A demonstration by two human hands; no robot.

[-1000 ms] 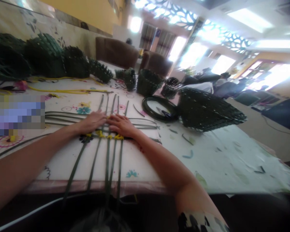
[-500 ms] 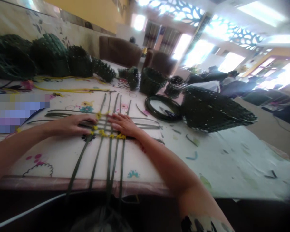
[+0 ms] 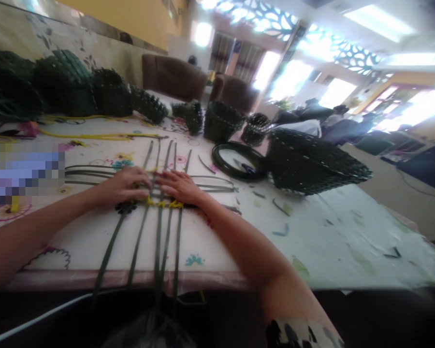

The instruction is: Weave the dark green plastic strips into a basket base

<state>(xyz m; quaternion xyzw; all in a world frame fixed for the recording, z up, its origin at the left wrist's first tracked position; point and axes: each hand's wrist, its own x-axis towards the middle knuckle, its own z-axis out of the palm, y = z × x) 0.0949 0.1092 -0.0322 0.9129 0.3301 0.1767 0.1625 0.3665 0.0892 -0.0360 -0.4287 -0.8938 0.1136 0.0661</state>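
Note:
Several long dark green strips [image 3: 159, 232] lie crossed on the flowered tablecloth [image 3: 217, 241], woven into a flat lattice with yellow ties [image 3: 174, 205] at the crossings. My left hand [image 3: 125, 186] rests on the left side of the lattice, its fingers curled down onto the strips. My right hand [image 3: 179, 186] lies flat on the right side, fingers stretched toward the left hand. The two hands' fingertips nearly meet over the middle strips. The strips' near ends hang over the table's front edge.
A large dark woven basket [image 3: 311, 164] lies on its side at the right, beside a coil of green strip [image 3: 239, 162]. More dark baskets [image 3: 72, 87] line the back. Yellow strips [image 3: 94, 136] and cut scraps [image 3: 281, 208] lie about. People sit in the far background.
My left hand has slid back right along the lattice toward my right hand after drawing away to the left. My right hand has stayed pressed in place.

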